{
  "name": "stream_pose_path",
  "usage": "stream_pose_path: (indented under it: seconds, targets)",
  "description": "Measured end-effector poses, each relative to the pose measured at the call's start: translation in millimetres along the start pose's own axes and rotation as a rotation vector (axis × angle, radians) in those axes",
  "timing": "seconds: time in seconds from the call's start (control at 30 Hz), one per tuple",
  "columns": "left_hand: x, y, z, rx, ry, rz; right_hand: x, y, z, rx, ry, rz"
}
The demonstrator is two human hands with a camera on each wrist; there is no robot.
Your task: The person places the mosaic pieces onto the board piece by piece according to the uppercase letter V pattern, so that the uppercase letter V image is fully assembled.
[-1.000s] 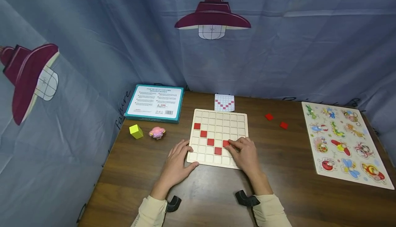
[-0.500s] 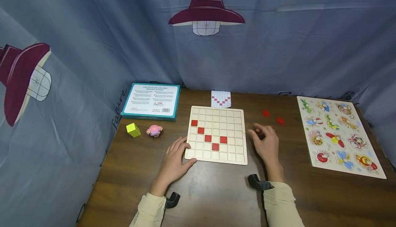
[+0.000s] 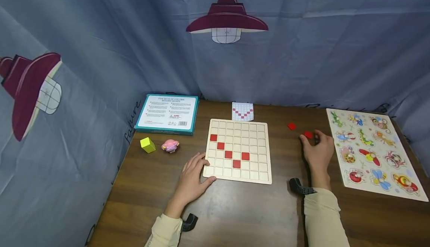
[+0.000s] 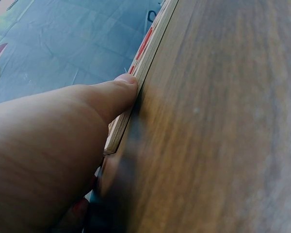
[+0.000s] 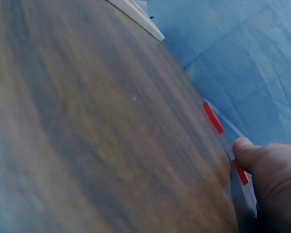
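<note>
A pale wooden grid board (image 3: 240, 127) lies on the table, with several red square tiles in its cells, such as one red tile (image 3: 245, 156). My left hand (image 3: 190, 181) rests at the board's near left corner, fingers on the left edge and thumb against the front edge; the left wrist view shows the thumb (image 4: 121, 92) touching the rim. To the right, my right hand (image 3: 319, 151) is at a loose red tile (image 3: 308, 134), thumb and fingers apart on either side of it. Another loose red tile (image 3: 292, 126) lies just beyond, to the left.
Behind the board is a small pattern card (image 3: 242, 111) with a V of coloured squares. On the left are a teal-edged box (image 3: 167, 113), a yellow cube (image 3: 147, 145) and a pink toy figure (image 3: 170, 145). An insect picture puzzle (image 3: 376, 153) lies far right.
My right hand has let go of a red tile on the board and moved right to the loose tiles. My left hand has stayed at the board's corner.
</note>
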State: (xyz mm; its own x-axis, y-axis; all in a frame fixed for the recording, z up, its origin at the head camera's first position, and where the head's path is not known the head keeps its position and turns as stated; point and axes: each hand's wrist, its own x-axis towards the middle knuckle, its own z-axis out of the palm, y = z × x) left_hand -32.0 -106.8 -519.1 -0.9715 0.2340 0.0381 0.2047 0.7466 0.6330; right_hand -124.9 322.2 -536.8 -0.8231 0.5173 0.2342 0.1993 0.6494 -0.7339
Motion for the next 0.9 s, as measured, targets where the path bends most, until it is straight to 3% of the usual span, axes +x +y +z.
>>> stream_pose_path:
  seconds: [0.13, 0.3, 0.5, 0.7, 0.9]
  targets:
    - [-0.9, 1.2, -0.1, -0.002, 0.014, 0.003, 2.8, -1, -1, -0.056, -0.013, 0.034]
    - [-0.6, 1.3, -0.5, -0.002, 0.013, 0.004, 4.1, -1, -1, -0.098, -0.040, 0.011]
    - [0.4, 0.0, -1.4, 0.009, 0.017, 0.002, 2.3, 0, 2, -0.128, -0.055, -0.067]
    - [1.4, 0.2, -2.0, 0.014, 0.021, 0.014, -4.6, -2, 0, -0.164, -0.122, -0.118]
    - [1.3, 1.2, -1.1, 0.005, 0.017, 0.010, -23.9, -6, 0, -0.089, -0.146, -0.259]
